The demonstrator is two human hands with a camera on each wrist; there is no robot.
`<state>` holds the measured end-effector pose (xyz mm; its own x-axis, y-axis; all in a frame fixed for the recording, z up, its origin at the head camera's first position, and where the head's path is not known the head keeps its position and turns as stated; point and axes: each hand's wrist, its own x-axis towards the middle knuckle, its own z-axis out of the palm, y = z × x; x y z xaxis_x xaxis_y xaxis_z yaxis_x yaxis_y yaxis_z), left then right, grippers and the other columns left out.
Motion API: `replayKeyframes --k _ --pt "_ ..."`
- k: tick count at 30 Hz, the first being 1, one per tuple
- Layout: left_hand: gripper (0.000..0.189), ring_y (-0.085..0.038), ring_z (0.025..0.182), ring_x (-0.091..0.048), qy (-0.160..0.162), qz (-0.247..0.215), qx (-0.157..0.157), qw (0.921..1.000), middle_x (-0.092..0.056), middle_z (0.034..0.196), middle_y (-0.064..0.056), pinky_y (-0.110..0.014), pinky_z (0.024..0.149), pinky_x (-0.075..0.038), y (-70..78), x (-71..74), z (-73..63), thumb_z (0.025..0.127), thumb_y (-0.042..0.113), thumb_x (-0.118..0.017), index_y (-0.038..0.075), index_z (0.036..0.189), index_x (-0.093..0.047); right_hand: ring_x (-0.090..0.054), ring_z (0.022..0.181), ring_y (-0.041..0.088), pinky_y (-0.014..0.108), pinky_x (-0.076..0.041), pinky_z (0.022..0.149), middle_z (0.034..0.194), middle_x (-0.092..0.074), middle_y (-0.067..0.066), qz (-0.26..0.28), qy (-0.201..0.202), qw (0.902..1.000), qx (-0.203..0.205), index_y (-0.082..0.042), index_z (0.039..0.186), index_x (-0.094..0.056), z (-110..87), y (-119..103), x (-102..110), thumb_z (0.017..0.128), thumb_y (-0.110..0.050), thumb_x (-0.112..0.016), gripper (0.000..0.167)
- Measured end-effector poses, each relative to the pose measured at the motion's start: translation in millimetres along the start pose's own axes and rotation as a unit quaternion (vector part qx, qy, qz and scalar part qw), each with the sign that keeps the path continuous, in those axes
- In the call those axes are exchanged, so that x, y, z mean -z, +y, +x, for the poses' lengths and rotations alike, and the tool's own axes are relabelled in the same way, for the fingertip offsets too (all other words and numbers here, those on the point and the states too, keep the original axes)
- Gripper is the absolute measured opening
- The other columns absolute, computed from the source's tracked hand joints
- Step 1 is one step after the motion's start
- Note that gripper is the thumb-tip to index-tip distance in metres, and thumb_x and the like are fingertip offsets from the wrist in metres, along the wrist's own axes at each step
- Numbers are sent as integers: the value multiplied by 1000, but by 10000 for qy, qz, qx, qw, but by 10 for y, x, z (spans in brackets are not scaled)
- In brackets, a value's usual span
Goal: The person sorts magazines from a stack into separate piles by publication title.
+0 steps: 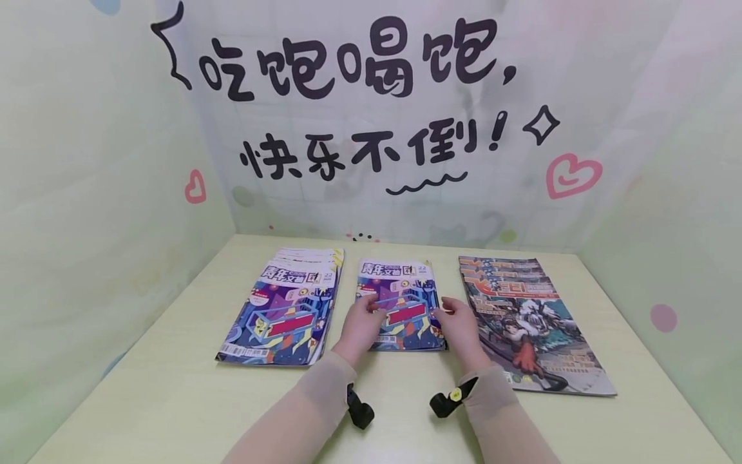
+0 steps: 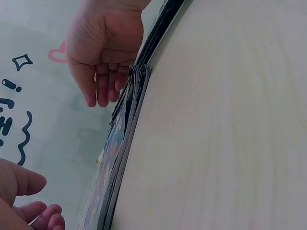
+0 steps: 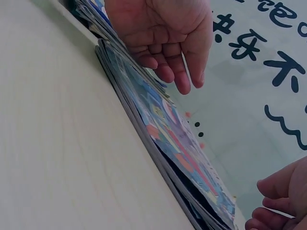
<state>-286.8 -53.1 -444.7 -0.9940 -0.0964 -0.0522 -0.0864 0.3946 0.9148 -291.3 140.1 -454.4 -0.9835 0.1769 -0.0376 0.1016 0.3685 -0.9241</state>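
A small stack of purple magazines [image 1: 406, 316] lies flat in the middle of the table. My left hand [image 1: 362, 322] hovers along its left side, and my right hand [image 1: 460, 328] is at its right side. Both hands have relaxed, slightly bent fingers, with nothing pinched between thumb and fingers. In the left wrist view, the folded spines of the stack [image 2: 125, 139] show several layers at its near edge. From the right wrist, the loose layers of the stack [image 3: 158, 143] show slight gaps between them.
A thicker, fanned pile of the same purple magazines [image 1: 278, 316] sits to the left. On the right lies a fanned pile of comic-style magazines [image 1: 539, 335], close to my right forearm. Behind the pale wooden table [image 1: 400, 399] hangs a printed backdrop [image 1: 324, 212].
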Motion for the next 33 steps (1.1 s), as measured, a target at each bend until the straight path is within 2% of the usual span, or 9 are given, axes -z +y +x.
replayKeyframes --k 5,8,12,17,22,25,30,33 --pt "46 -35 123 -43 440 287 11 9986 -51 134 -16 -53 105 -33 -110 78 3 91 20 -61 8 135 -55 -63 96 29 39 -55 80 122 -58 25 208 105 9997 -112 7 133 -50 -24 62 -112 94 -11 -56 44" --pt "47 -37 127 -37 547 328 136 9979 -46 139 -17 -54 108 -29 -167 103 6 90 21 -62 9 135 -55 -62 96 27 38 -55 81 120 -59 23 26 207 9997 -117 7 132 -52 -18 116 -149 94 -11 -57 42" --pt "49 -37 130 -31 534 357 211 9977 -42 142 -17 -54 109 -26 -198 123 -11 90 20 -62 9 137 -53 -57 107 28 43 -51 89 124 -57 20 -288 212 9993 -60 5 132 -53 -1 168 -180 94 -11 -57 42" --pt "52 -39 133 -25 534 311 171 9979 -39 143 -19 -55 110 -21 -253 129 -21 88 15 -63 8 138 -51 -56 108 29 44 -51 90 124 -57 21 -355 176 9992 -15 6 132 -53 -3 182 -171 93 -8 -57 41" --pt "58 -41 132 -25 500 206 253 9982 -38 143 -21 -55 110 -20 -294 133 -12 85 9 -61 3 141 -46 -50 115 33 47 -45 97 126 -51 24 -774 59 9970 18 6 133 -53 -7 184 -147 93 -10 -58 43" --pt "59 -43 131 -27 471 388 235 9979 -39 142 -24 -56 110 -20 -289 147 -15 85 5 -58 -2 141 -43 -47 117 34 49 -43 99 127 -47 25 -966 -23 9953 -6 5 135 -51 -6 182 -142 94 -13 -58 45" --pt "61 -45 129 -30 458 835 206 9952 -40 140 -27 -56 110 -21 -285 162 -5 79 -4 -55 -8 139 -43 -46 119 35 49 -41 101 129 -46 25 -927 -157 9956 -53 4 137 -49 -7 158 -129 95 -13 -57 46" --pt "62 -45 131 -27 399 927 328 9943 -35 144 -27 -55 111 -20 -288 167 8 80 -4 -55 -9 140 -39 -46 118 34 49 -41 101 129 -46 24 -874 -218 9959 -75 4 136 -50 -4 143 -114 95 -13 -57 46"
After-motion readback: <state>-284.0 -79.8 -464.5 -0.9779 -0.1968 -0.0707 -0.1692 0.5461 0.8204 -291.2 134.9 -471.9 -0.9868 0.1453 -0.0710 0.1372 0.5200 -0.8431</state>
